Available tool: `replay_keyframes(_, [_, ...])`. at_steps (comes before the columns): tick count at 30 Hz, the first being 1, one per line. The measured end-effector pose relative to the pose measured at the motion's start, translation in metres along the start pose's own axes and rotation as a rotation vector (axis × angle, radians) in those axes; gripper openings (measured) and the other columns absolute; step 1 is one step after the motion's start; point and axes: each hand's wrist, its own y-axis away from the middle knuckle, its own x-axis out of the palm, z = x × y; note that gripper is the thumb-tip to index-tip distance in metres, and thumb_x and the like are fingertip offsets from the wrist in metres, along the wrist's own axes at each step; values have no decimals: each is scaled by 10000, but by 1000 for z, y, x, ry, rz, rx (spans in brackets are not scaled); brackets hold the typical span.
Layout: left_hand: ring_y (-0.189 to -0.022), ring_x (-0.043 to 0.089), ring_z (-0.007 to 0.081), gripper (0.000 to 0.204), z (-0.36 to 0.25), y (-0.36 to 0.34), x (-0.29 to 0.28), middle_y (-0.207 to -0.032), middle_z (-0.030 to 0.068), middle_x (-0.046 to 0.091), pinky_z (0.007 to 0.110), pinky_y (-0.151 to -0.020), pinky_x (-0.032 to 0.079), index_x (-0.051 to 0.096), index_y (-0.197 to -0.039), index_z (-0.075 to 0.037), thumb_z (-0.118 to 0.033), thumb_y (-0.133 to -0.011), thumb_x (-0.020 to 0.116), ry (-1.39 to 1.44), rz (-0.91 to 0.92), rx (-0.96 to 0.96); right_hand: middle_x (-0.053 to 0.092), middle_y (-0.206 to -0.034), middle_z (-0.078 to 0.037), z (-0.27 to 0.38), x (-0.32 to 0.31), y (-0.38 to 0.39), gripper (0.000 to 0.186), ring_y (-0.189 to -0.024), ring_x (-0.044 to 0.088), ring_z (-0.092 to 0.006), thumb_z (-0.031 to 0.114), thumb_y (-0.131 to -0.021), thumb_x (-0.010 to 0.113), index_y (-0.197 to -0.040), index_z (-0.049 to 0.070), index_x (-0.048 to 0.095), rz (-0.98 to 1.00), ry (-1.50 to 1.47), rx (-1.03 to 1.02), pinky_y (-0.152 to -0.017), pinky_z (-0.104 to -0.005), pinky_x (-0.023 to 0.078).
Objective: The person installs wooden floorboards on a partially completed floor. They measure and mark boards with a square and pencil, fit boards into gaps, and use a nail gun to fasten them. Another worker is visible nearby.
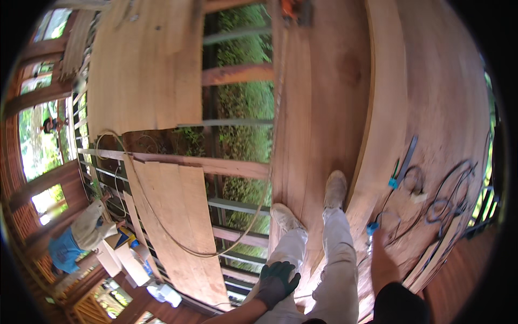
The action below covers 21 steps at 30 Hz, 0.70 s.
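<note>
Two shoes (335, 190); two pale trouser legs (341, 259); one dark-gloved hand (279, 279); two turquoise pieces (393, 183).

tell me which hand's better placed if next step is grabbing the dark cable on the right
Probably the right: the right forearm is nearer the dark cable, though that hand itself is unclear. The gloved left hand is farther off, by the left trouser leg.

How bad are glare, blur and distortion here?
Head view: fisheye bends the pale board at right, corners black; daylight blows out the window opening at far left; glare between the trouser legs; orange tool at the top edge blurred; gloved left hand readable.
</note>
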Motion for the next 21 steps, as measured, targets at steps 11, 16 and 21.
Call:
replay_keyframes(11, [-1099,604,406,493,35,16,-134,-1189,228,630,459,-972,459,619,-1199,-109,-467,-938,404,217,189,-90,709,-1014,-118,7,-331,222,246,-939,684,-294,286,-882,559,-990,127,713,371,-407,-582,-796,-413,548])
replay_keyframes(16, [-1086,616,398,457,80,-8,-221,-1160,211,649,470,-954,472,656,-1156,-131,-438,-913,421,2,243,-256,712,-938,-134,-4,-498,154,332,-881,693,-316,427,-797,582,-918,152,722,235,0,-1097,-762,-427,547])
replay_keyframes(21, [-966,666,379,281,87,-32,-305,-1046,197,686,460,-846,530,710,-960,-59,-207,-882,484,-272,-33,-183,710,-874,-121,39,-629,31,217,-813,690,-302,291,-784,570,-801,131,716,119,-191,-993,-695,-452,545])
